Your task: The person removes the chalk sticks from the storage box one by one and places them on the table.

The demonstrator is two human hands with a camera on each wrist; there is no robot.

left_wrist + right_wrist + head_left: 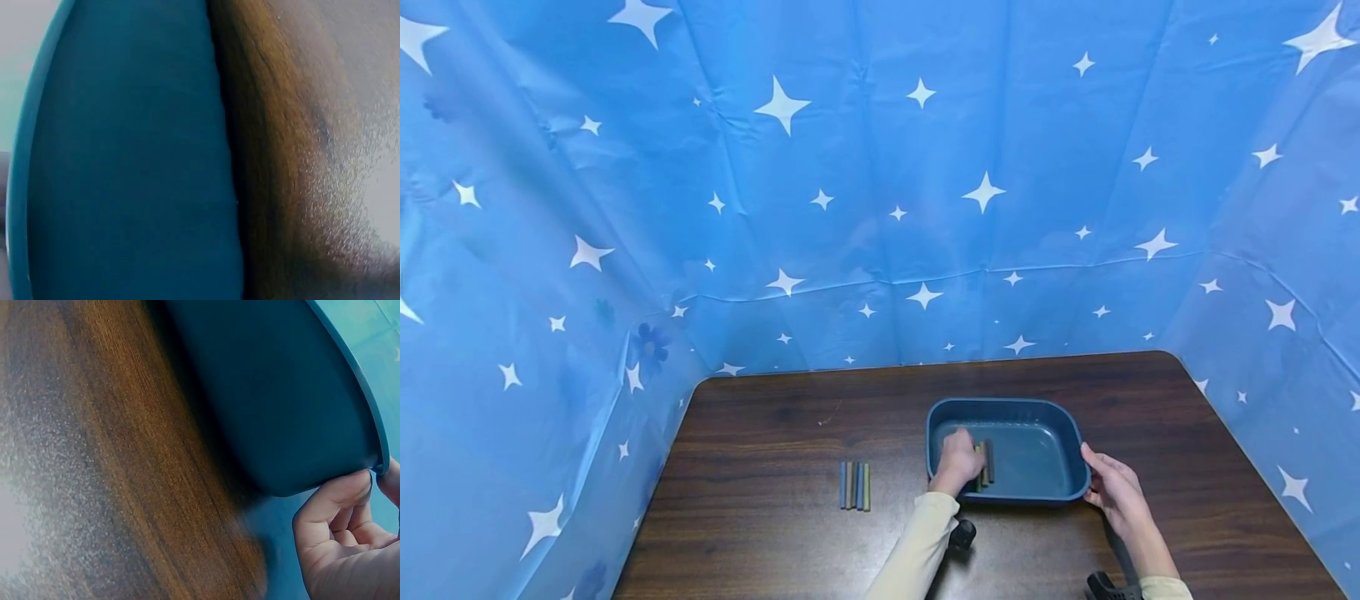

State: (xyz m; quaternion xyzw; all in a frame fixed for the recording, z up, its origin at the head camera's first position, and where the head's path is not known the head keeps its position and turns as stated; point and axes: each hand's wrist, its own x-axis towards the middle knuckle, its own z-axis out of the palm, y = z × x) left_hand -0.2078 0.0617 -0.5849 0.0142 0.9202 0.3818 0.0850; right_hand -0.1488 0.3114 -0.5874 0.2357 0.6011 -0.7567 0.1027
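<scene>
A dark blue-green plastic bin (1030, 499) sits on the table. My right hand (1118, 487) pinches its right end near the front corner; in the right wrist view, thumb and fingers meet at the bin's rim (379, 467). My left hand (958, 460) reaches over the front wall into the bin's left part, fingers bent, beside several thin coloured sticks (988, 462) lying side by side. Its fingertips are hidden, so I cannot tell whether it grips a stick. Only the bin's outer wall (131, 150) and tabletop fill the left wrist view.
Left of the bin, several more blue, brown and yellow sticks (855, 486) lie in a neat row on the dark wooden table (760, 467). A blue curtain (865, 167) with white stars hangs behind the table and along both sides.
</scene>
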